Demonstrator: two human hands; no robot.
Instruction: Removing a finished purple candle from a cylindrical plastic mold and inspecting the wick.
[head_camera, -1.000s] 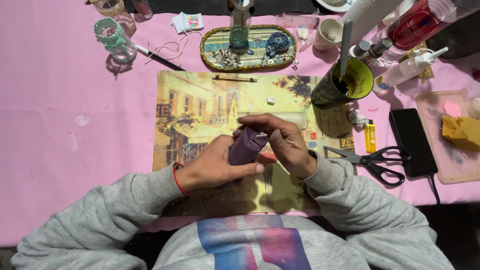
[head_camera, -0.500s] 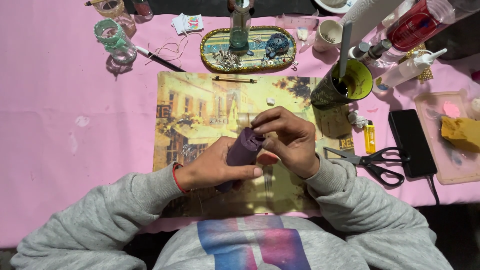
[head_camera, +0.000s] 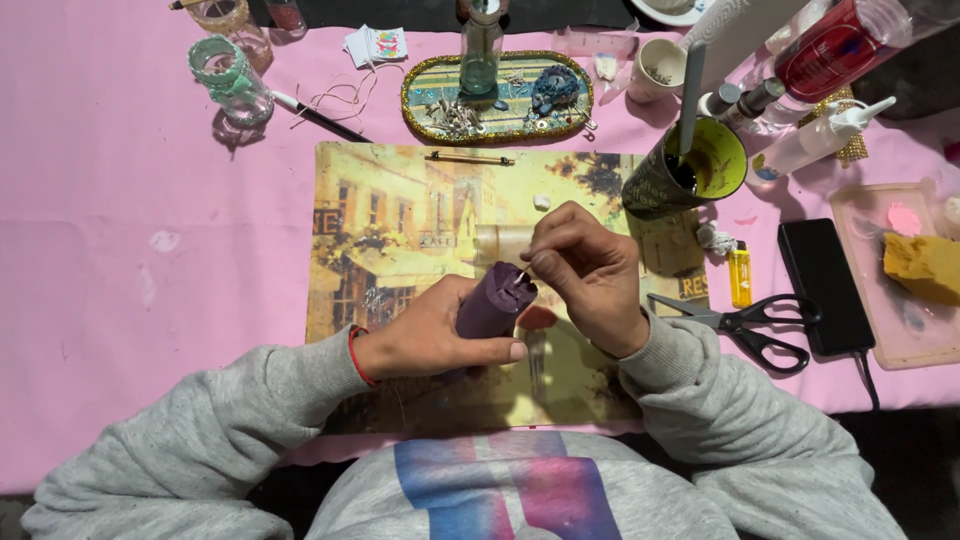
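Left hand (head_camera: 430, 335) is wrapped snugly round a purple candle (head_camera: 490, 302), fingers curled under it and thumb laid along its near side. Right hand (head_camera: 585, 270) is pinched narrow, thumb and forefinger closed on the thin pale wick (head_camera: 522, 275) poking out of the candle's top. The candle sits over the middle of the picture placemat (head_camera: 400, 215), lifted off it in the grip. Its long axis runs from near-left to far-right, with the wick end tilted up and away toward the right hand. Both forearms in grey sleeves come in from the near edge, and the wrists angle inward to meet at the centre. A red band circles the left wrist. Black-handled scissors (head_camera: 745, 322) lie just right of the right wrist.
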